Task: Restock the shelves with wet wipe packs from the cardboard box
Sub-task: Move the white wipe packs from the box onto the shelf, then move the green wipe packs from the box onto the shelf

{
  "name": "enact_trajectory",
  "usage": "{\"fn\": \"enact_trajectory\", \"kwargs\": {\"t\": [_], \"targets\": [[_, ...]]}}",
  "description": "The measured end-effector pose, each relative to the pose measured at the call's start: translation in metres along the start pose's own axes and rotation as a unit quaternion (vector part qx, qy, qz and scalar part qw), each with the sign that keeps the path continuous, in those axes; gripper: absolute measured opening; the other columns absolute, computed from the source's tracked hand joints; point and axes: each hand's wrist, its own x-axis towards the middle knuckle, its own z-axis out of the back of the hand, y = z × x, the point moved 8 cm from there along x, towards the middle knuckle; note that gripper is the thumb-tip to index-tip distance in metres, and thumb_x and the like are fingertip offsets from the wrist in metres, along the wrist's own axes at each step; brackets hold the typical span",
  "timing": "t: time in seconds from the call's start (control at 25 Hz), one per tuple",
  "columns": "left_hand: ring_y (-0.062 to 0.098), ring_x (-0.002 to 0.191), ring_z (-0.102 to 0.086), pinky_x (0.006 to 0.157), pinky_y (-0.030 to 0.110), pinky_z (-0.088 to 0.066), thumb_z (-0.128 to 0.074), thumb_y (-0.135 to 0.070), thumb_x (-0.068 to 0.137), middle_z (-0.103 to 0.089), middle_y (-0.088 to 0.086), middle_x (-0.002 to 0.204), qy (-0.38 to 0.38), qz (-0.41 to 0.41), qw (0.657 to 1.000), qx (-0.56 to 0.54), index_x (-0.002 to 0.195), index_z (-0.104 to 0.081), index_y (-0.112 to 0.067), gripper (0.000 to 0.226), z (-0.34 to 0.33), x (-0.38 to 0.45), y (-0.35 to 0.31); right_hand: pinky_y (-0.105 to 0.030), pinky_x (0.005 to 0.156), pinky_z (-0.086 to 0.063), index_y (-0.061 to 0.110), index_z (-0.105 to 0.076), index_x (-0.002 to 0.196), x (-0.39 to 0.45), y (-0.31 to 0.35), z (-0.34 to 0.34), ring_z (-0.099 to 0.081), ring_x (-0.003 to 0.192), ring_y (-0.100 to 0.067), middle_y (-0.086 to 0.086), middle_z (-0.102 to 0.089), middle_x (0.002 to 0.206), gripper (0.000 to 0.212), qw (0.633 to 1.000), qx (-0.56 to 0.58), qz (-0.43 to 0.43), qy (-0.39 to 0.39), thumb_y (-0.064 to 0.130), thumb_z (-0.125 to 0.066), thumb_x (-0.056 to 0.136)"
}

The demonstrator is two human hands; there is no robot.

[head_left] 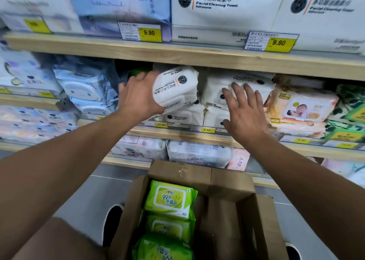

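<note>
Left hand (138, 95) grips a white soft wet wipe pack (174, 87) — tilted at the wooden shelf (177, 57). Right hand (245, 109) spread wide, empty — green packs (169, 199) in brown cardboard box (227, 182).

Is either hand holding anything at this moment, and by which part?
The left hand grips a white wet wipe pack by its left end, tilted. The right hand holds nothing, open against the shelved white packs.

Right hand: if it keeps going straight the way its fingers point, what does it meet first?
Most likely the white wipe packs stacked on the middle shelf; the open right hand already overlaps them, though one view can't confirm contact.
</note>
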Motion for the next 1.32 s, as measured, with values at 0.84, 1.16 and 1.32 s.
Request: {"fn": "enact_trajectory", "kwargs": {"t": [0.84,1.16,1.32], "targets": [[0.029,0.141,-0.02,0.111,0.062,-0.01,-0.063,-0.044,0.079,-0.032,0.003,0.149,-0.022,-0.074,0.994,0.075,0.143,-0.03,-0.032,0.073,-0.052,0.022,-0.037,-0.045,0.119,-0.003,0.021,-0.022,0.15,-0.011,0.005,-0.015,-0.006,0.146,-0.032,-0.005,-0.014,0.158,0.082,0.998,0.056,-0.008,0.031,0.033,-0.066,0.082],[0.03,0.139,-0.03,0.111,0.05,-0.025,-0.057,-0.047,0.081,-0.035,0.007,0.151,0.036,-0.09,0.995,0.002,0.145,-0.036,-0.021,0.072,-0.067,-0.092,-0.015,-0.042,0.12,-0.006,0.02,-0.021,0.151,-0.089,0.075,-0.015,-0.01,0.146,-0.029,-0.003,-0.02,0.157,0.081,0.984,0.123,0.024,0.123,0.037,-0.064,0.084],[0.029,0.133,-0.04,0.11,0.046,-0.031,-0.059,-0.047,0.073,-0.043,0.007,0.147,0.086,-0.077,0.993,-0.016,0.141,-0.043,-0.019,0.074,-0.089,-0.161,0.001,-0.041,0.12,-0.009,0.02,-0.023,0.15,-0.145,0.117,-0.03,-0.013,0.145,-0.028,-0.002,-0.023,0.156,0.081,0.97,0.151,0.055,0.181,0.039,-0.063,0.083]]}}
